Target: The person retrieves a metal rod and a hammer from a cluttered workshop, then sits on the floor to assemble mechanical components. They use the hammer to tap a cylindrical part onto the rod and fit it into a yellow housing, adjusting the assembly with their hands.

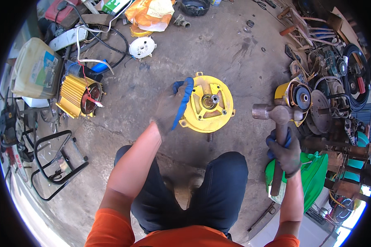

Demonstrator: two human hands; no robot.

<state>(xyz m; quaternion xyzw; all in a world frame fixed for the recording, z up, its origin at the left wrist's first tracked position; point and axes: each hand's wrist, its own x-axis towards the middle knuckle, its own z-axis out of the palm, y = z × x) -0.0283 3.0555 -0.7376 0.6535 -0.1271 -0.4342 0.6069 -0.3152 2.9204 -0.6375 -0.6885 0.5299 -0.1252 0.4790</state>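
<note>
While the person sits or squats with both knees bent, a round yellow cover (203,119) lies ahead of them, in front of and between the knees (228,173). A short metal shaft (214,99) pokes out of its middle, and small lugs stick out from its rim.

The left hand (171,105), in a grey and blue work glove, is at the cover's left edge with its blue fingers against it. That hand is somewhat blurred, so I cannot tell whether it is clamped on the rim or only steadying it. The right hand (286,151), gloved the same way, is closed around the handle of a hammer (281,118), held well to the right of the cover with the head pointing away from the person.

Just below the hammer sits a green plastic container (316,177). Beyond the hammer head is a yellow housing (282,93) with a black pulley (303,96). Over on the left, a yellow finned motor body (72,91) lies near a big plastic jug (36,69). Farther ahead are a white plastic fan (142,47) and an orange and white bag (150,15).
</note>
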